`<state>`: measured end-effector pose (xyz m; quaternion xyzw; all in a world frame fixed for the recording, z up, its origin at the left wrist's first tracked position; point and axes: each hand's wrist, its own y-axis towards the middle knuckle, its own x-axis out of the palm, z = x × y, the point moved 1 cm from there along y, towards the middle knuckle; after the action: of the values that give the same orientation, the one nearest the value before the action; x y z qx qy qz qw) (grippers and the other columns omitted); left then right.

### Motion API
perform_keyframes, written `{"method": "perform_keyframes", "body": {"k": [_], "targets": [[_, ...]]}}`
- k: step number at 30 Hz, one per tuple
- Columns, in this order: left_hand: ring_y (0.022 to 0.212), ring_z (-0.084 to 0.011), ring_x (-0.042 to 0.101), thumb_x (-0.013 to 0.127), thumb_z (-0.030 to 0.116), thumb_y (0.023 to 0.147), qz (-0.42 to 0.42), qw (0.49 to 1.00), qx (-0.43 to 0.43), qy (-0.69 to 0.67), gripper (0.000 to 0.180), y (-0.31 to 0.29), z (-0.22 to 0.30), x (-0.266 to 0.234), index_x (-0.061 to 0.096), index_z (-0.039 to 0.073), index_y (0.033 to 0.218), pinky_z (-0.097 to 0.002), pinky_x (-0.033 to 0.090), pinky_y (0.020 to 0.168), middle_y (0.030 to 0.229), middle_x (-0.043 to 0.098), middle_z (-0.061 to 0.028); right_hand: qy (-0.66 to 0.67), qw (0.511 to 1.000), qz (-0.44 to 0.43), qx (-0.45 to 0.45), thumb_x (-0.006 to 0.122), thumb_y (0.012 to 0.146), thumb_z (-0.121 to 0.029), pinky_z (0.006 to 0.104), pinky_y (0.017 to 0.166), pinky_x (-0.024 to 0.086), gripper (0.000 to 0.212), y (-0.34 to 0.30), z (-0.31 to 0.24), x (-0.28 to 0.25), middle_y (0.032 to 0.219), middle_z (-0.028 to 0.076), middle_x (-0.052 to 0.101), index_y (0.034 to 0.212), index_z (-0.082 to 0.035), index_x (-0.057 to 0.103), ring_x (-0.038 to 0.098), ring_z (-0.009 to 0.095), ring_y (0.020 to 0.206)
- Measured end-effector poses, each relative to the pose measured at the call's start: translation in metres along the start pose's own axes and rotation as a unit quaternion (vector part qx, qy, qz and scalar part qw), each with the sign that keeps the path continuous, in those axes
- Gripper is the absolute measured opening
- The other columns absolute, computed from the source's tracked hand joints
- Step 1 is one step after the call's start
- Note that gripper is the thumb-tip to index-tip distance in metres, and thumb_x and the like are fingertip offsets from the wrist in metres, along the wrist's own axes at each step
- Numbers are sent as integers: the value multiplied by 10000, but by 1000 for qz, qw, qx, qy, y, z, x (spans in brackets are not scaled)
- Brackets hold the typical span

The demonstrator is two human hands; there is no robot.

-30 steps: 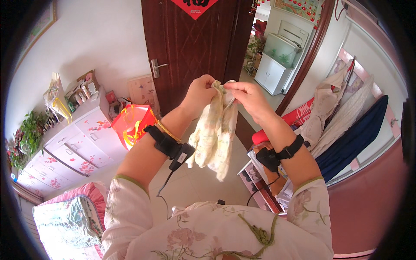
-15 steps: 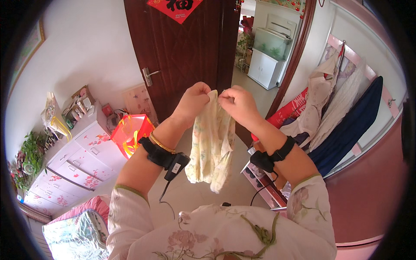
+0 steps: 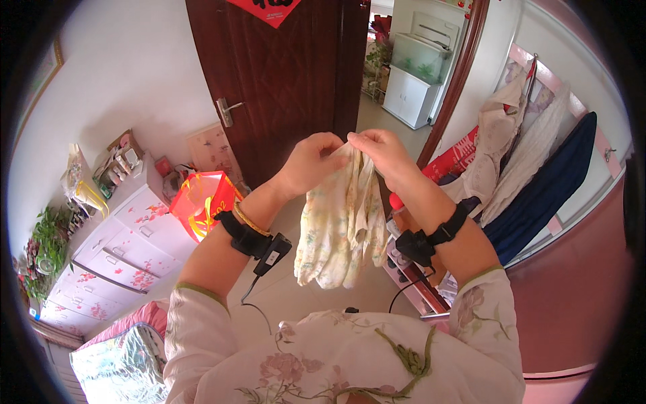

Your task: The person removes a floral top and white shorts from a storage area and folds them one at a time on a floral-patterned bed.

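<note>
A pale yellow floral garment (image 3: 330, 232) hangs in loose folds in front of me, held up by its top edge. My left hand (image 3: 311, 165) is closed on the upper left part of that edge, its fingers partly behind the cloth. Close beside it, my right hand (image 3: 381, 151) pinches the edge between thumb and fingers. The folds hide what kind of garment it is. Its lower end dangles free above the tiled floor.
A brown door (image 3: 282, 87) with a handle stands ahead. To the left are a red gift bag (image 3: 202, 202) and a white flowered drawer cabinet (image 3: 114, 249). At right, clothes including a dark blue garment (image 3: 545, 192) hang from a rack, with a shoe shelf (image 3: 420, 289) below.
My hands have come closer together along the garment's top edge. The cloth has shifted slightly right and spread wider at the bottom.
</note>
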<state>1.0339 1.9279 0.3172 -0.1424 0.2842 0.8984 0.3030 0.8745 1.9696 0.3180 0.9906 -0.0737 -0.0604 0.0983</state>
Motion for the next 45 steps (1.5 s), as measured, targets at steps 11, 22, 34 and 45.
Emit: {"method": "perform_keyframes", "body": {"k": [11,22,34,45], "targets": [[698,-207,553,505,156,754,-56,997,-52,4,181,8,-5,7,529,-20,788,-329,428,606,718,549,-87,-89,996,17,9,595,747,-277,270,553,396,301,3,10,-5,659,54,572,737,23,608,491,106,603],[690,-152,540,483,83,754,-2,983,-98,-154,292,19,-14,1,516,41,1041,-284,438,634,772,564,-107,81,993,5,91,492,811,-164,260,656,457,301,-4,-2,-23,875,79,563,1052,17,508,563,141,734],[784,-87,531,521,174,819,-116,965,-120,-204,242,8,13,0,563,-29,944,-251,441,690,833,575,-44,-27,994,65,-84,517,808,-137,258,727,421,273,-25,51,-23,877,51,532,1040,-6,460,515,119,808],[1050,-164,453,490,7,745,-126,898,-116,-405,505,-26,-13,-7,354,46,1230,-305,348,905,1142,475,-65,145,989,-3,24,426,750,-79,196,656,374,150,-49,67,-27,786,-11,494,864,-30,510,466,65,748]]}}
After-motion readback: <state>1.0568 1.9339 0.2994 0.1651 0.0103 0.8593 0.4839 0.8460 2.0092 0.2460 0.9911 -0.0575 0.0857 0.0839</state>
